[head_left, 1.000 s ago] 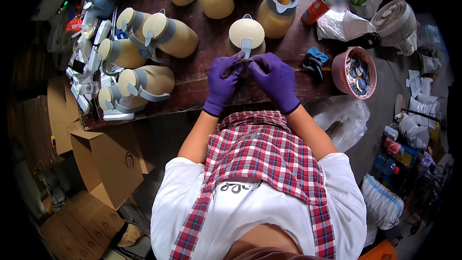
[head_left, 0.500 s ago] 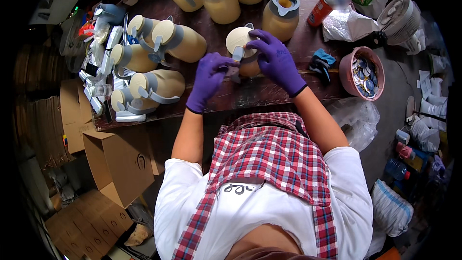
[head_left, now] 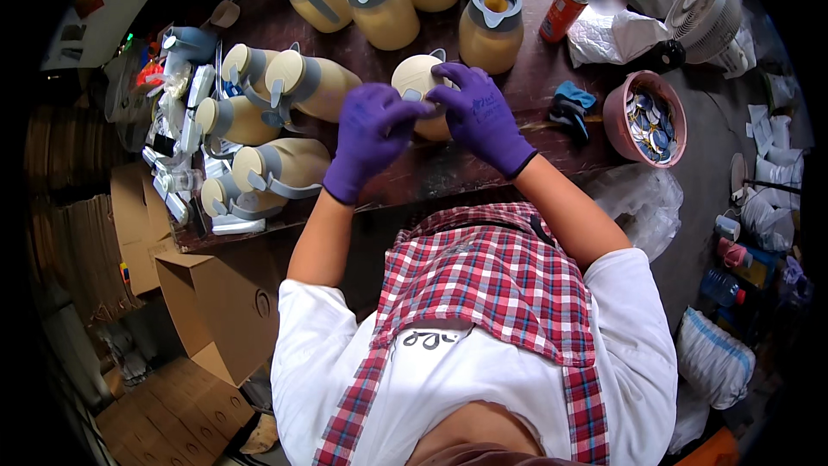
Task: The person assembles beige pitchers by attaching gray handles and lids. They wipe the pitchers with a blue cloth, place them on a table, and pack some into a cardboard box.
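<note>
A jug with a round cream lid and a yellowish body stands upright near the table's front edge, its grey spout pointing toward me. Both of my hands wear purple gloves and meet at this spout. My left hand is closed, fingertips pressed together beside the spout; whatever they hold is hidden. My right hand curls over the lid's right side, its fingertips gripping the jug there and its thumb close to the left fingertips. Several similar jugs lie on their sides to the left, one of them a large jug near my left hand.
Open-topped jugs stand at the back. To the right are a red spray can, blue-and-black cloth gloves, a pink tub of round tags and a white fan. An open cardboard box sits below the table's left end.
My left hand has moved up and inward, closer to the right hand at the spout. A small pale piece beneath its fingers no longer shows. The whole view has shifted slightly.
</note>
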`<state>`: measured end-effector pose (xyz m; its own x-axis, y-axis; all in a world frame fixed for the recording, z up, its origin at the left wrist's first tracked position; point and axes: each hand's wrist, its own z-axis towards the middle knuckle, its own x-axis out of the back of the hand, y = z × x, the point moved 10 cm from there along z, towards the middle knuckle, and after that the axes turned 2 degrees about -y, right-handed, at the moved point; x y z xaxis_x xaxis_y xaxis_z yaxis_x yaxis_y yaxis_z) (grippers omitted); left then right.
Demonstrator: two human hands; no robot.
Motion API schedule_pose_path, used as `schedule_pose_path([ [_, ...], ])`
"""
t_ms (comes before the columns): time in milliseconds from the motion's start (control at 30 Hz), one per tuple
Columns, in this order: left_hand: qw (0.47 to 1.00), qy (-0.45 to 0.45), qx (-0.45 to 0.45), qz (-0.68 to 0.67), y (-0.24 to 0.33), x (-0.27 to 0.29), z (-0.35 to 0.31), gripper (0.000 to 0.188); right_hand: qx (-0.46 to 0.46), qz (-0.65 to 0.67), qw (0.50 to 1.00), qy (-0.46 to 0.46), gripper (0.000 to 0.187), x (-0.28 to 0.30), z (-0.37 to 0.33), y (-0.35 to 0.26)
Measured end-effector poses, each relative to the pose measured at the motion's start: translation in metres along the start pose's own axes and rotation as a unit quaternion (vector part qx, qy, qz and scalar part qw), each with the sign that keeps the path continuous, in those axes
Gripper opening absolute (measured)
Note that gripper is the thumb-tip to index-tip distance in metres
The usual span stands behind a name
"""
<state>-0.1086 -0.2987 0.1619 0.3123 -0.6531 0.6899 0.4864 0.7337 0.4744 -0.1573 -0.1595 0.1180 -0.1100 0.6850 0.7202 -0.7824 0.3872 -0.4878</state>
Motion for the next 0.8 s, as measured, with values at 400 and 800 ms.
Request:
schedule_pose_path([
  [400,0.759,0.297,0.354,-0.458,-0.126,-0.061,-0.151,0.035,-0.067,0.199,0.978,-0.002,0.063,-0.012,-0.031,0.009],
  [800,0.811,0.258,0.370,-0.373,-0.152,-0.071,-0.087,0.029,-0.016,0.067,0.998,-0.014,0.060,0.007,-0.023,0.008],
])
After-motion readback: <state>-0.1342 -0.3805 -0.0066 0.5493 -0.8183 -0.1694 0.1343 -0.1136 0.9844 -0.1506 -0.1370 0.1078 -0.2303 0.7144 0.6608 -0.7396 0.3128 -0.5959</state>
